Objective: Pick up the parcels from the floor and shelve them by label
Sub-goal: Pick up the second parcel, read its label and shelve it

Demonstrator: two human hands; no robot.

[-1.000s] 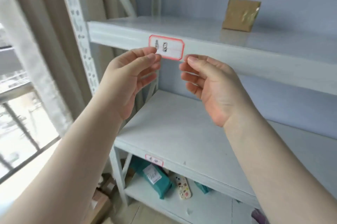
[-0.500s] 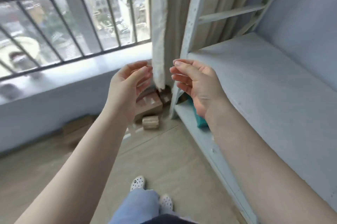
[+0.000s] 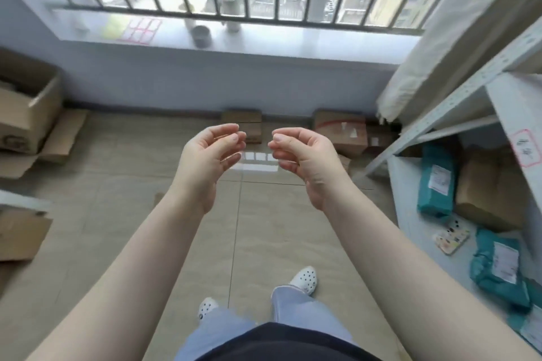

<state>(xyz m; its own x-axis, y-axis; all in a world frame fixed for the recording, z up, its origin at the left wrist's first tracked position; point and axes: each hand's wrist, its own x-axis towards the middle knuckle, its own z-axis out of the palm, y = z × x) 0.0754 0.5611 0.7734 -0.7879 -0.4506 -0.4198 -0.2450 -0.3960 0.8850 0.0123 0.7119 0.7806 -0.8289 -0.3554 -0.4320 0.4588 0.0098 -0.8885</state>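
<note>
While both hands were raised over the tiled floor (image 3: 264, 243), neither held anything: the left hand (image 3: 209, 155) and the right hand (image 3: 305, 159) faced each other, palms inward, fingers loosely curled and apart, empty. Parcels on the floor: one small brown box (image 3: 242, 123) against the wall under the window, partly hidden behind the left fingertips; one larger brown box (image 3: 340, 131) with red tape just right of it, by the shelf's corner post; a smaller box (image 3: 378, 139) touching its right side. Shelf (image 3: 410, 184) at right, bottom level: one teal bag (image 3: 435, 181) near the back edge, a brown padded envelope (image 3: 489, 190) beside it, a small patterned flat item (image 3: 451, 236) near the front edge, another teal bag (image 3: 498, 269) nearer the front. Open cardboard carton (image 3: 26, 108) at the left wall. Windowsill (image 3: 264, 40) carried small pots, blurred.
</note>
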